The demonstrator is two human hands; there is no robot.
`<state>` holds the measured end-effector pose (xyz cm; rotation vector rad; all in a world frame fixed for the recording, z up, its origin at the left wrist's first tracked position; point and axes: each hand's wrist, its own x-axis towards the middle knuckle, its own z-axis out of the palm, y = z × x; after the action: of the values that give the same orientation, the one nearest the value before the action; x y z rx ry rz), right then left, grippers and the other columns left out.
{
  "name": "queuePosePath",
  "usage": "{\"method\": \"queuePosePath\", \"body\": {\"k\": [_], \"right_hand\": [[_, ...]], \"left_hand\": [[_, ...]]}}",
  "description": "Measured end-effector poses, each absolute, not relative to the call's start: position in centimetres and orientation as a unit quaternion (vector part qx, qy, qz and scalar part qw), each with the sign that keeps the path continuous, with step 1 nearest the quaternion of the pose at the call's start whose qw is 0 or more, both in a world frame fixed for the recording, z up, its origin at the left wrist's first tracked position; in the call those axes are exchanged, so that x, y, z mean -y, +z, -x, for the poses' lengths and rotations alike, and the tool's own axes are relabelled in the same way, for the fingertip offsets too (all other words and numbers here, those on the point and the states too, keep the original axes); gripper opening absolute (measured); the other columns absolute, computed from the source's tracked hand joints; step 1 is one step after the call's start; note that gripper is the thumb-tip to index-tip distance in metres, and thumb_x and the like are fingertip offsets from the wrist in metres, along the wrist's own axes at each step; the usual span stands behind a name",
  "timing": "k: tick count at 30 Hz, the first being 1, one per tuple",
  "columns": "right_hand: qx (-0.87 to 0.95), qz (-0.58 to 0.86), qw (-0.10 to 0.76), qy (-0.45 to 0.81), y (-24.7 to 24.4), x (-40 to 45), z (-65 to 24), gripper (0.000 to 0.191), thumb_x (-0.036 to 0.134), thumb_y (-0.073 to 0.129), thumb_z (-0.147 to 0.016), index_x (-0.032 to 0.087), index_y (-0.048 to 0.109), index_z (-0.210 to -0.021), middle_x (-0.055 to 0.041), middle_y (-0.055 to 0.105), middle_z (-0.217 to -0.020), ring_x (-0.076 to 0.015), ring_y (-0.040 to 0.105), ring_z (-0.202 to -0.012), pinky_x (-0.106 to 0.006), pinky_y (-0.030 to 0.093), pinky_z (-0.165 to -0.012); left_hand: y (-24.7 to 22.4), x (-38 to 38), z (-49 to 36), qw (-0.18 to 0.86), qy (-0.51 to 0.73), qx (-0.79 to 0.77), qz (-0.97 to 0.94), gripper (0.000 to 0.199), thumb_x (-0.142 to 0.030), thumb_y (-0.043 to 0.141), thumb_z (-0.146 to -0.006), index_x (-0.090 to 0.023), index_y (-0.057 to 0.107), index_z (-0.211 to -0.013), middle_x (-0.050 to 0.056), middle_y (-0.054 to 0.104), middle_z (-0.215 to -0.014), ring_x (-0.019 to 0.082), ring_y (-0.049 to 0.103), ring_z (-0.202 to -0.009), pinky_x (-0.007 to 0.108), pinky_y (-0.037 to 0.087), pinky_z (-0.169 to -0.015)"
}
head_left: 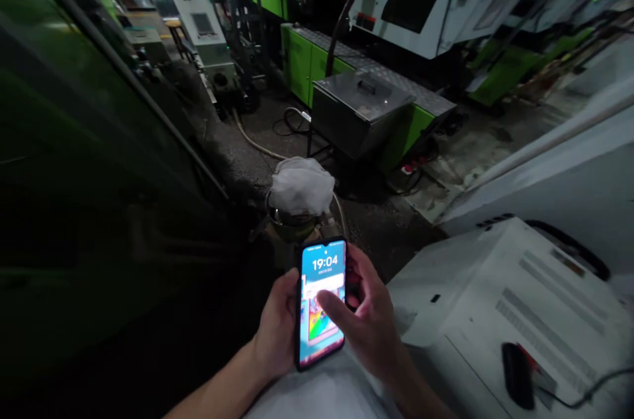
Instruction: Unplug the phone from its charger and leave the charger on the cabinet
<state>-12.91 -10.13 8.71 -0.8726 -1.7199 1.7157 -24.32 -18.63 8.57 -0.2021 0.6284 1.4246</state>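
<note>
A phone (321, 303) is held low in front of the body, with its lit screen, showing 19:04, tilted toward the head camera, apparently so that it can be read. It is cradled from below by the left hand (277, 323), whose fingers are closed around the back and are mostly hidden. The right hand (371, 316) is brought in from the other side: one digit is extended across the lower screen, while the others are curled by the phone's right edge. Whether the screen is being touched or the phone gripped by this hand cannot be told. Beyond the phone, a metal pot (290, 224) is partly hidden by it, and a white cloth (301, 186) is bunched over its top, perhaps as a cover. A hose (257, 141) is run across the dark floor (381, 234), past a steel bin (359, 115) set against a green machine base (302, 59). White machine housings (411, 9) are ranged behind. The hands are hemmed in by a dark green panel (99, 161) on the left and a white casing (510, 293) on the right, where a black mouse (516, 376) is laid. The view of the phone is unobstructed.
</note>
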Motion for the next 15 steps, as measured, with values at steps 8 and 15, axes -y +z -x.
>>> {"method": "queuePosePath", "body": {"k": [8,15], "right_hand": [[0.626,0.282,0.231,0.689,9.4,8.7,15.5,0.048,0.011,0.049,-0.086,0.024,0.072,-0.126,-0.0007,0.072,-0.087,-0.0082,0.054,-0.057,-0.017,0.047,-0.047],[0.532,0.192,0.15,0.811,9.3,6.2,16.9,0.047,0.014,0.064,-0.087,0.036,0.071,-0.128,-0.0012,0.071,-0.096,-0.0114,0.062,-0.074,-0.016,0.051,-0.051]], "left_hand": [[8.8,20.4,27.1,0.665,0.679,-0.296,0.091,0.052,-0.059,0.08,-0.069,-0.014,0.082,-0.095,0.014,0.079,-0.095,0.038,0.074,-0.094,0.051,0.057,-0.097],[9.1,19.9,27.7,0.616,0.708,-0.302,0.166,0.053,-0.052,0.065,-0.074,-0.01,0.081,-0.104,0.018,0.078,-0.101,0.038,0.072,-0.092,0.056,0.056,-0.095]]}}
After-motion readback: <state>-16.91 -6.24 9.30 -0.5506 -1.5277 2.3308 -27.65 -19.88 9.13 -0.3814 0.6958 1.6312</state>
